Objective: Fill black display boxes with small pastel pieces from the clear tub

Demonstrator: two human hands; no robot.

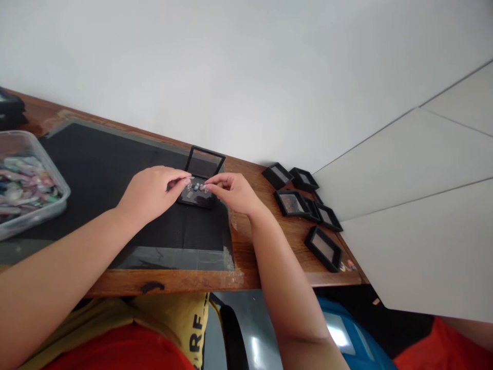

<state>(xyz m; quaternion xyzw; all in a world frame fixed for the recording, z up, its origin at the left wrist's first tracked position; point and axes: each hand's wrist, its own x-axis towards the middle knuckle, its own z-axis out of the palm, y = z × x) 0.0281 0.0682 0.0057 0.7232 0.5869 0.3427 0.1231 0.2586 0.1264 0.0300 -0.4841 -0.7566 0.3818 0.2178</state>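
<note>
A small black hinged case (196, 199) lies on the black mat with its clear-windowed lid (204, 162) standing up behind it. Across its dark inside runs a beaded bracelet (196, 187) of clear and dark beads. My left hand (151, 191) reaches in from the left, thumb and forefinger pinched at the bracelet's left end. From the other side my right hand (231, 191) pinches the bracelet's right end between thumb and finger. The fingertips partly cover both ends of the beads.
At the left stands a clear plastic tub (57, 205) of small wrapped pieces. Several black windowed cases (325, 247) are scattered on the wooden table (246, 241) at the right. A white wall (246, 77) rises behind, and a dark object (11, 110) sits at the far left corner.
</note>
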